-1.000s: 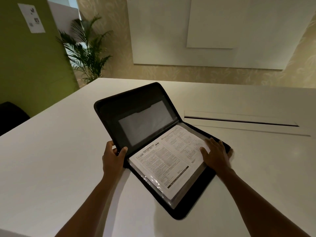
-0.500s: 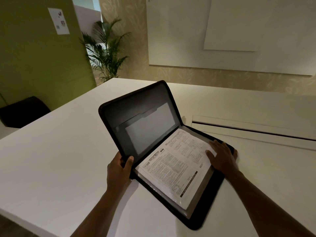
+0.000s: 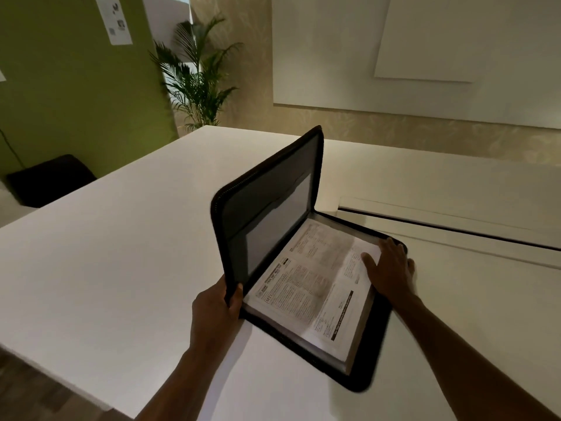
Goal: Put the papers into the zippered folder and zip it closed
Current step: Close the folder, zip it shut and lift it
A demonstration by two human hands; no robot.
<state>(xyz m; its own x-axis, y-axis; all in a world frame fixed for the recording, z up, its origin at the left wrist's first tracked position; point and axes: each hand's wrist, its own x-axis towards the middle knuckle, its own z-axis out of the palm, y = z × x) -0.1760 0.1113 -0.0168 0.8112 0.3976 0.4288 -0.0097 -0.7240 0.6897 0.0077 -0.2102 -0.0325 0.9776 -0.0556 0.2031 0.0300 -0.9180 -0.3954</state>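
left hand (image 3: 217, 308) pinches near corner of raised cover, zippered folder (image 3: 273, 220) on white table (image 3: 121, 253). right hand (image 3: 390, 270) flat, fingers spread, pressing papers (image 3: 315, 287) in base. cover looks stiff, light; papers limp, slide-prone.

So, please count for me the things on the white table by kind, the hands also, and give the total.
Folder: 1, open, lid raised
Stack of papers: 1, sheets too close to count
Hands: 2, left holding the lid's edge, right flat on the papers
Total: 4
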